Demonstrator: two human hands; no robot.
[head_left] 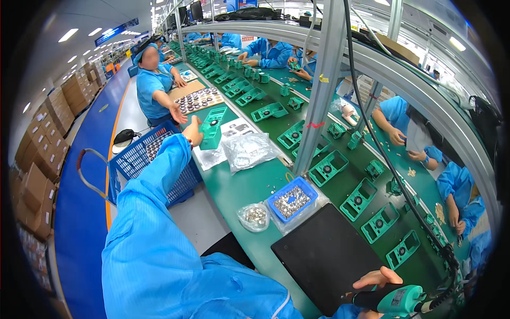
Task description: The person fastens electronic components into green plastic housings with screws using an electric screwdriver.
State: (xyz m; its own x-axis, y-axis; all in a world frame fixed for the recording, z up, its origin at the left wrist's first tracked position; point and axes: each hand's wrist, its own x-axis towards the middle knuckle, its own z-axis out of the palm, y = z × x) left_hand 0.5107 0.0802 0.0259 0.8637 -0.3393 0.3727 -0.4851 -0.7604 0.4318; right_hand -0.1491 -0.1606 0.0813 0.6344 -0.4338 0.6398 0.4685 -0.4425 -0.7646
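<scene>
green fixture (212, 129) beside bagged parts (248, 150)

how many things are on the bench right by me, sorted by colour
Blue: 1, small tray of metal parts
Black: 1, flat mat
Clear: 2, small parts bag and large plastic bag
Green: 1, fixture in the left hand
Total: 5
</scene>
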